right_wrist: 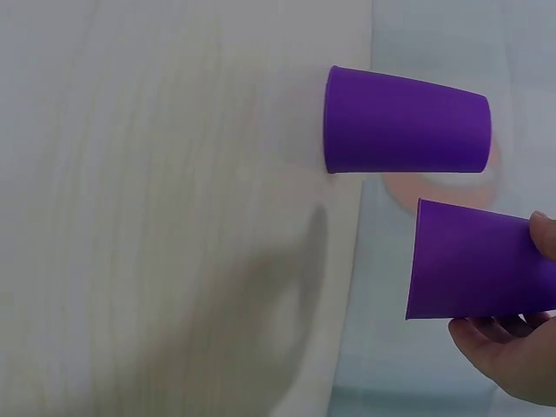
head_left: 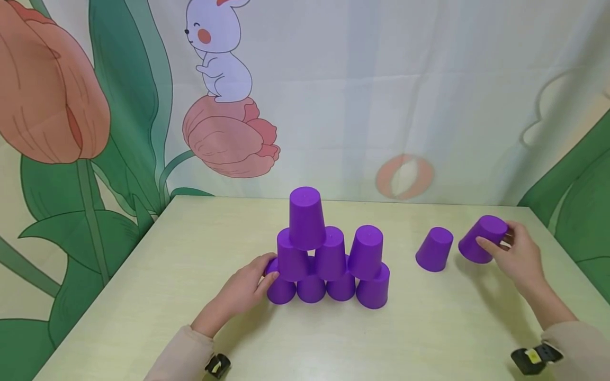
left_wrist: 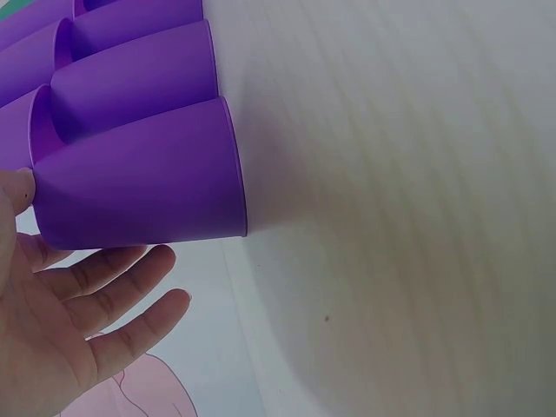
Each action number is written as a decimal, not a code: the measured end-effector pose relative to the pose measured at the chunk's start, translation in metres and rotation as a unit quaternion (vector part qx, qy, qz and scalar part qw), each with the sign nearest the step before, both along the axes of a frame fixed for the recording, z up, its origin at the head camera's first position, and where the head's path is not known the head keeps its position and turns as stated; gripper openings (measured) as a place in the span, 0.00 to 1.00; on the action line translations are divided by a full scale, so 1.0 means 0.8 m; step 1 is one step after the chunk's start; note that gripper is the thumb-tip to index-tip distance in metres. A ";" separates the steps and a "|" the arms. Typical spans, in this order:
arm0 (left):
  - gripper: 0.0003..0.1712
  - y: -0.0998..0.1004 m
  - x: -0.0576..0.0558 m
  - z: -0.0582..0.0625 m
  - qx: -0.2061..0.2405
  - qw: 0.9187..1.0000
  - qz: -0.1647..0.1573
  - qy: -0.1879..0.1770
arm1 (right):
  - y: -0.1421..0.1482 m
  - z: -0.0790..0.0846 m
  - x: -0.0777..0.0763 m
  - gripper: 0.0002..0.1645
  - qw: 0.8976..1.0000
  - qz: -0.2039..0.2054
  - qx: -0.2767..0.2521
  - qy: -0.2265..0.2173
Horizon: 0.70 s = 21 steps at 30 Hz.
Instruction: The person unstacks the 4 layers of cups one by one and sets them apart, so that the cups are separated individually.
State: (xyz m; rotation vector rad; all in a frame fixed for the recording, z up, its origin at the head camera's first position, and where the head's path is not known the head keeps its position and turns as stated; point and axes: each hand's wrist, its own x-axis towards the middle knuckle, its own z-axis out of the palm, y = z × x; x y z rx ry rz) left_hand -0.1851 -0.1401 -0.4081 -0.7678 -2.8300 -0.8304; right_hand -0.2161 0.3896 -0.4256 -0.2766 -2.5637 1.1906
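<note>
Upside-down purple cups stand stacked in tiers mid-table. Several form the bottom row, three the middle, and one top cup point(head_left: 306, 219) rests across the left pair of the middle row. My left hand point(head_left: 245, 286) holds the leftmost bottom cup point(left_wrist: 143, 178), thumb at its near side and index finger at its outer side, other fingers spread loosely. At the right, my right hand point(head_left: 519, 259) grips a purple cup point(right_wrist: 478, 265) between thumb and fingers near its closed end. That cup is raised off the table and tilted. Beside it stands a single upside-down cup point(head_left: 434, 250).
The pale wooden table point(head_left: 157, 296) ends at a printed curtain point(head_left: 324, 106) hanging along its back edge. A strip of table separates the stacked cups from the lone cup on the right.
</note>
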 end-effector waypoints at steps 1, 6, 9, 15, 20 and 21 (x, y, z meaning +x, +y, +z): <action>0.22 0.000 0.000 0.000 0.000 1.000 0.001 0.001 | 0.003 -0.004 -0.003 0.51 1.000 0.003 0.008 -0.005; 0.22 0.000 0.000 0.000 -0.002 1.000 0.004 -0.007 | 0.023 -0.037 -0.022 0.55 0.999 0.021 0.023 -0.009; 0.22 0.000 0.000 0.001 -0.001 1.000 0.004 -0.010 | 0.030 -0.052 -0.030 0.58 0.999 0.028 0.027 -0.016; 0.22 0.000 0.001 0.002 -0.003 1.000 0.002 -0.005 | 0.028 -0.057 -0.029 0.63 0.998 0.036 0.026 -0.038; 0.22 0.000 0.001 0.002 -0.003 1.000 0.003 -0.003 | 0.024 -0.055 -0.024 0.59 0.997 0.057 0.031 -0.041; 0.22 0.001 0.001 0.002 -0.003 1.000 0.004 -0.003 | 0.023 -0.055 -0.023 0.58 0.997 0.062 0.030 -0.040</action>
